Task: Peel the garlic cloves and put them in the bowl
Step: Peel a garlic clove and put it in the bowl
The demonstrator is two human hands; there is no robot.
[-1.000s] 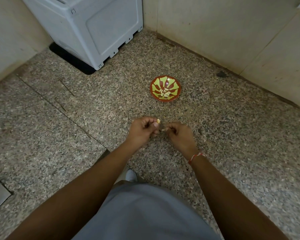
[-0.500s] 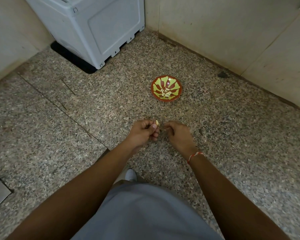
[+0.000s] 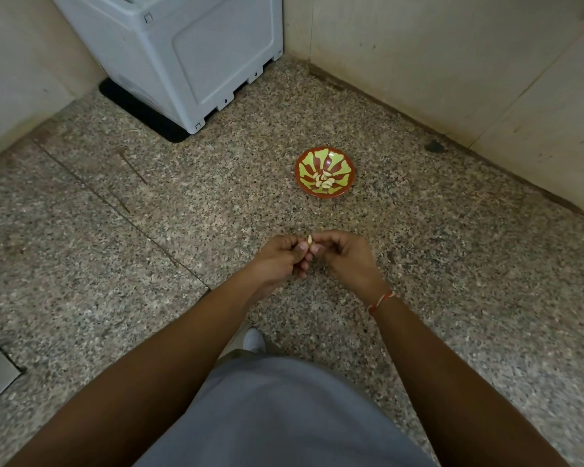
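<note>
Round red bowl with yellow-green pattern (image 3: 325, 157): on the speckled stone floor (image 3: 115, 230), holding a small heap of peeled garlic cloves (image 3: 324, 180).

Pale garlic clove (image 3: 310, 240): near the bowl, pinched by left hand (image 3: 280, 261); right hand (image 3: 346, 261) fingertips on it, apparently stripping skin. Unpeeled stock: none visible.

Both hands pinch one garlic clove above speckled floor.
Left hand (image 3: 279, 261) and right hand (image 3: 346, 259) meet at garlic clove (image 3: 310, 240), fingertips touching. Red-green bowl (image 3: 325, 171) beyond them holds peeled cloves (image 3: 323, 180). Grey appliance (image 3: 182, 52) in far corner.
</note>
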